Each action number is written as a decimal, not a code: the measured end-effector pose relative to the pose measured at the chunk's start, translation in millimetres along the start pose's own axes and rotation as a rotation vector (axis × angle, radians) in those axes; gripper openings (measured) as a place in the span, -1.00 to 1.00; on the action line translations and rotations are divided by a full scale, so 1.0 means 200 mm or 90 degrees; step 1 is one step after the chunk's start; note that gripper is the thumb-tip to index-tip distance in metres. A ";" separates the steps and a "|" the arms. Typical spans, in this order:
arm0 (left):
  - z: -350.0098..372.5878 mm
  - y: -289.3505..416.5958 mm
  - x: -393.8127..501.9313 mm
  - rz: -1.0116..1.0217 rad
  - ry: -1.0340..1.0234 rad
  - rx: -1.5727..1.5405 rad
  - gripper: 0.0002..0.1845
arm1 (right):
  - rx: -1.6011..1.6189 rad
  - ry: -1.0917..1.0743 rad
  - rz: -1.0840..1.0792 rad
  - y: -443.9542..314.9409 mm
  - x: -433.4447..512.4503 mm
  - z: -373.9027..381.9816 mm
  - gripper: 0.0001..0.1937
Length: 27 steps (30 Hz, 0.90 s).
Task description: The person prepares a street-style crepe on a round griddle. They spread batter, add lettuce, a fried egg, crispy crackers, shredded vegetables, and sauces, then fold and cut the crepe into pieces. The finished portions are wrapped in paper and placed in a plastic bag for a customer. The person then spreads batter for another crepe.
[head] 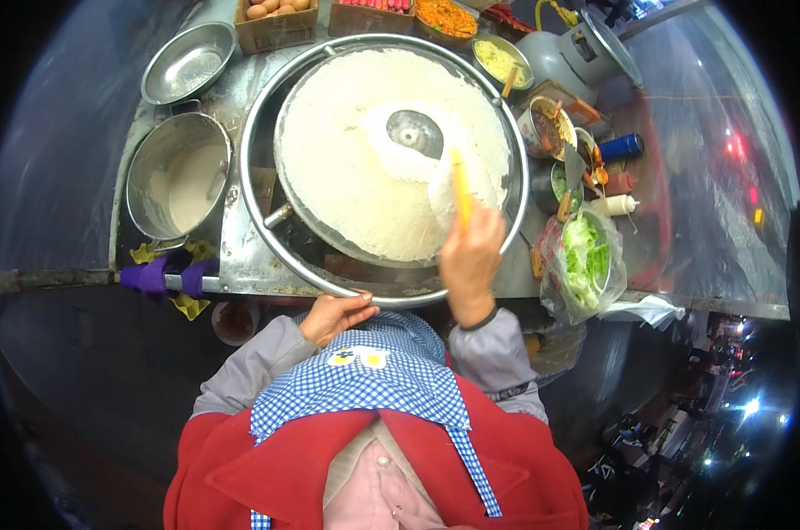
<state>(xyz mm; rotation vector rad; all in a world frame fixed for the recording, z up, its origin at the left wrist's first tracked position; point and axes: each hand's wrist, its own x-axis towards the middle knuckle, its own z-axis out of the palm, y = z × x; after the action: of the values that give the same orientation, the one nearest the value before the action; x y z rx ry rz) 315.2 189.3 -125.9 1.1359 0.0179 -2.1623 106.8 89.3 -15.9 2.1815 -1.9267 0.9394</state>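
Note:
A round griddle lies inside a wide steel ring, coated with pale batter. Dark metal shows through an oval gap near its middle. My right hand is closed around the orange-yellow handle of a spreader, over the right side of the batter. The spreader's far end is blurred against the batter. At the near edge my left hand holds the steel ring, its thumb on top of the tube.
Left stand a batter pot and a metal basin. Behind are boxes of eggs and red-wrapped sticks, shredded carrot and a gas cylinder. Lettuce, a sauce tub and squeeze bottles line the right.

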 end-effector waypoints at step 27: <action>-0.12 0.11 -0.15 0.333 0.157 0.071 -0.64 | 0.261 -0.234 -0.588 0.00 0.84 0.45 -0.80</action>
<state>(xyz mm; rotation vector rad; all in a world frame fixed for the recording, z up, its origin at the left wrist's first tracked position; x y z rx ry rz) 357.0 197.4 -112.3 1.2956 -0.2653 -1.5715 144.7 -97.3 -7.0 3.1471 -0.5777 0.8055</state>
